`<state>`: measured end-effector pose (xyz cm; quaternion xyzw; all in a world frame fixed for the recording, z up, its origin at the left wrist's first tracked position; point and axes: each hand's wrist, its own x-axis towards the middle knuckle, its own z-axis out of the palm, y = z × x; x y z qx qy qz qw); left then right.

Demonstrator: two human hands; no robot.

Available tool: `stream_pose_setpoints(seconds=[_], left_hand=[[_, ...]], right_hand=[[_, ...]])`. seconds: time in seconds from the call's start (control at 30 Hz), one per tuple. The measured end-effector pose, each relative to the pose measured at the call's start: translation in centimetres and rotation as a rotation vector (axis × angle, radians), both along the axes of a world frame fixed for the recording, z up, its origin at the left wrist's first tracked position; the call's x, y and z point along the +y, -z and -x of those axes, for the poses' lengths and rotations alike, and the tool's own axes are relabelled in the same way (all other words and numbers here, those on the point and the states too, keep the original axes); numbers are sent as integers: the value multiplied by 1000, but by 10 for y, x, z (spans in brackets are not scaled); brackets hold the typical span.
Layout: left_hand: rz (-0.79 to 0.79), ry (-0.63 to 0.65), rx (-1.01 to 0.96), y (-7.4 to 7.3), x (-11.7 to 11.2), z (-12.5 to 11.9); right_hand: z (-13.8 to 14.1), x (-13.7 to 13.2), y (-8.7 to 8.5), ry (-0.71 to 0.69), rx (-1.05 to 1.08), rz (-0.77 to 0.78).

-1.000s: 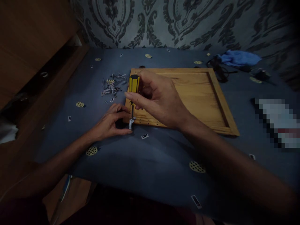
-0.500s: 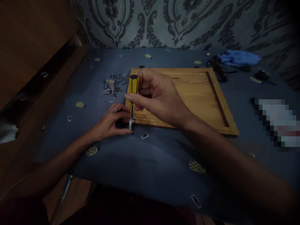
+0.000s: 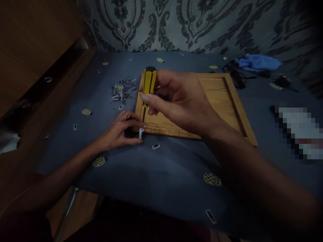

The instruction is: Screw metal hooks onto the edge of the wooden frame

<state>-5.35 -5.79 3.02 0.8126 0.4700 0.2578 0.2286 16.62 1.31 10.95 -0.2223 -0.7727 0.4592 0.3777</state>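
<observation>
My right hand [image 3: 180, 99] is closed round a yellow and black screwdriver [image 3: 148, 84], held upright with its tip just above a small metal bracket [image 3: 141, 131]. That bracket sits at the near left corner of a wooden framed panel [image 3: 224, 101] lying flat on a blue cloth. My left hand [image 3: 118, 131] rests on the cloth and pinches the bracket against the panel's edge between thumb and fingers.
A heap of small metal fittings [image 3: 121, 91] lies left of the panel. A blue rag [image 3: 257, 62] and dark cables [image 3: 234, 75] lie at the far right. A wooden cabinet side [image 3: 32, 60] rises on the left, patterned wallpaper behind.
My right hand has lifted the screwdriver up and slightly right, so its tip has come off the bracket. My left hand has stayed on the bracket.
</observation>
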Motion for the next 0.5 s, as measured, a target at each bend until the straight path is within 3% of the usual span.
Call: stream_pose_setpoints(seconds=[0.5], left_hand=[[-34, 19, -12, 3, 0, 1]], right_hand=[[2, 8, 13, -21, -112, 16]])
